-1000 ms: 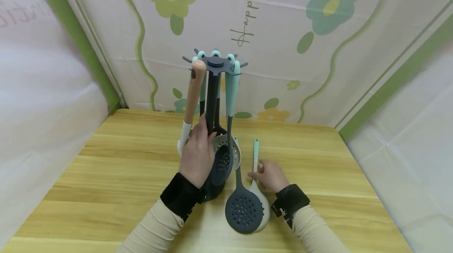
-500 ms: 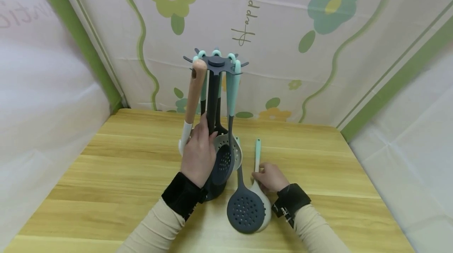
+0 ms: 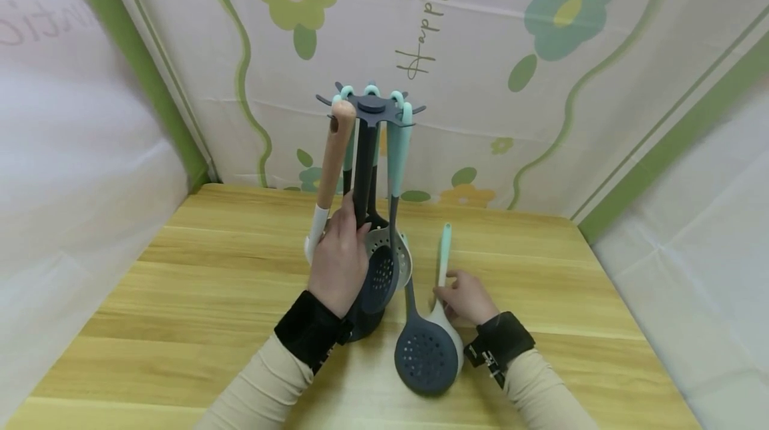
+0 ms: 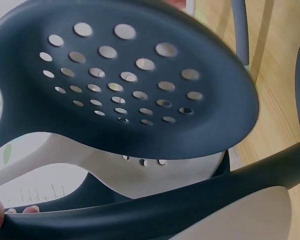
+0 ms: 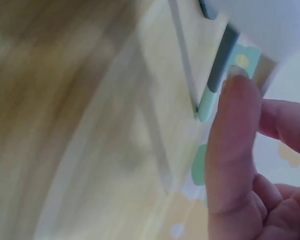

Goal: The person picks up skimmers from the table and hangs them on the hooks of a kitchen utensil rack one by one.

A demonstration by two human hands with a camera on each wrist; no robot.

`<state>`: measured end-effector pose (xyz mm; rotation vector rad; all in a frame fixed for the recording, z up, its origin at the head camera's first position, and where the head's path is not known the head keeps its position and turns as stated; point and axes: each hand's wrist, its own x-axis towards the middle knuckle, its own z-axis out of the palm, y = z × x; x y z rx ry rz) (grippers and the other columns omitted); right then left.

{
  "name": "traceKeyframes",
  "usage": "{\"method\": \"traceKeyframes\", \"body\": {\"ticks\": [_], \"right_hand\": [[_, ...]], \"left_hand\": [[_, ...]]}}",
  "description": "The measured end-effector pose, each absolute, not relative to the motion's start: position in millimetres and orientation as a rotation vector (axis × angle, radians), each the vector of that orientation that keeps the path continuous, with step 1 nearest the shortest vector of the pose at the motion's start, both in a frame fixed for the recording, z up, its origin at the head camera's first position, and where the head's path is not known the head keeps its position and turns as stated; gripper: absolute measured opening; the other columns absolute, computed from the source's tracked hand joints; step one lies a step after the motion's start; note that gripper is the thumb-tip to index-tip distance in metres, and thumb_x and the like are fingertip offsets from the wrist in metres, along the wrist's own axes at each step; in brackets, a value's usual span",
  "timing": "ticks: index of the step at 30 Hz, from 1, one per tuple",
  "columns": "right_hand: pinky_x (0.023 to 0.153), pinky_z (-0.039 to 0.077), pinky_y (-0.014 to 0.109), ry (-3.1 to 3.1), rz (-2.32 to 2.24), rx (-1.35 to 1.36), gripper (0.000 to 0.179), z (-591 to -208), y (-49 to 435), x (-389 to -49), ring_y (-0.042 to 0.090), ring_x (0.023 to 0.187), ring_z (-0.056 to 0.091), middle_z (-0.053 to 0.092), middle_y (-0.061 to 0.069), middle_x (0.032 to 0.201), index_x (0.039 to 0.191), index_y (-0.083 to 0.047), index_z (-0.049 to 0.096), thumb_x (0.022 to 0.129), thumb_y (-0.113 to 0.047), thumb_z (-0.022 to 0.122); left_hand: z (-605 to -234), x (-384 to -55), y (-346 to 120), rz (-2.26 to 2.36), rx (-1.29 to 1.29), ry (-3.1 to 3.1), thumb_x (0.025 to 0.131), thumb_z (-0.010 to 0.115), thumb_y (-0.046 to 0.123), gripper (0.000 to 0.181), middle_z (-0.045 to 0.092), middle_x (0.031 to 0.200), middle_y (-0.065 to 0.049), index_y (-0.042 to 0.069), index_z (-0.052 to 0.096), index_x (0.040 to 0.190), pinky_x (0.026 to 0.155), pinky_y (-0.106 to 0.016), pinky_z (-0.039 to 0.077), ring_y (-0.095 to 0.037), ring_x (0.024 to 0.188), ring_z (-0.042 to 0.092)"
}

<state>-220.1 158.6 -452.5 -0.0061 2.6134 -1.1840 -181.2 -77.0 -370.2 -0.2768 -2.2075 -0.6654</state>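
Observation:
My left hand (image 3: 340,256) grips the dark central pole (image 3: 363,169) of an upright utensil rack; its fingertips show at the edge in the left wrist view. Thumb and fingers of my right hand (image 3: 470,298) pinch the lower handle of a cream skimmer (image 3: 443,315) with a mint handle end. Its head is partly hidden under a dark grey skimmer (image 3: 425,358) lying on the table. On the rack hang a dark perforated spoon (image 4: 125,80), a cream perforated one (image 4: 155,172) behind it, and a wooden-handled utensil (image 3: 332,156) with a white lower part.
The wooden table (image 3: 198,323) stretches to a printed fabric backdrop (image 3: 468,96) behind the rack. White fabric sides stand at left and right. Hooked arms (image 3: 372,104) spread from the rack's top, carrying several mint handles.
My right hand has moved slightly away from me and to the right with the cream skimmer, whose handle now leans further right. The dark skimmer has shifted a little right. My left hand keeps its grip.

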Motion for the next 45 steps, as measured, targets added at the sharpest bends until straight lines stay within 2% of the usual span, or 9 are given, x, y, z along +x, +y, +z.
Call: {"method": "traceKeyframes", "body": {"ticks": [20, 36, 45], "right_hand": [[0.051, 0.06, 0.033, 2.686, -1.333, -0.027, 0.056, -427, 179, -221, 0.013, 0.052, 0.064, 0.068, 0.015, 0.077, 0.142, 0.011, 0.035, 0.097, -0.009, 0.06], [0.047, 0.051, 0.027, 2.884, -1.222, -0.145, 0.053, -407, 181, -215, 0.013, 0.052, 0.059, 0.065, 0.01, 0.075, 0.143, 0.005, 0.038, 0.098, -0.012, 0.06], [0.049, 0.047, 0.025, 3.003, -1.169, -0.188, 0.052, -401, 185, -215, 0.014, 0.06, 0.058, 0.066, 0.011, 0.084, 0.143, 0.001, 0.041, 0.099, -0.018, 0.06]], "left_hand": [[-370, -179, -78, -0.788, -0.344, -2.199, 0.097, 0.058, -0.001, 0.054, 0.061, 0.112, -0.028, -0.008, 0.034, 0.145, 0.068, -0.042, 0.061, -0.037, 0.091, 0.068], [-368, -179, -79, -0.748, -0.321, -2.214, 0.098, 0.058, 0.0, 0.051, 0.061, 0.11, -0.028, -0.009, 0.036, 0.143, 0.066, -0.041, 0.061, -0.036, 0.087, 0.068], [-368, -178, -78, -0.753, -0.318, -2.213, 0.098, 0.058, 0.0, 0.052, 0.061, 0.111, -0.028, -0.009, 0.036, 0.143, 0.067, -0.04, 0.062, -0.036, 0.088, 0.069]]}}
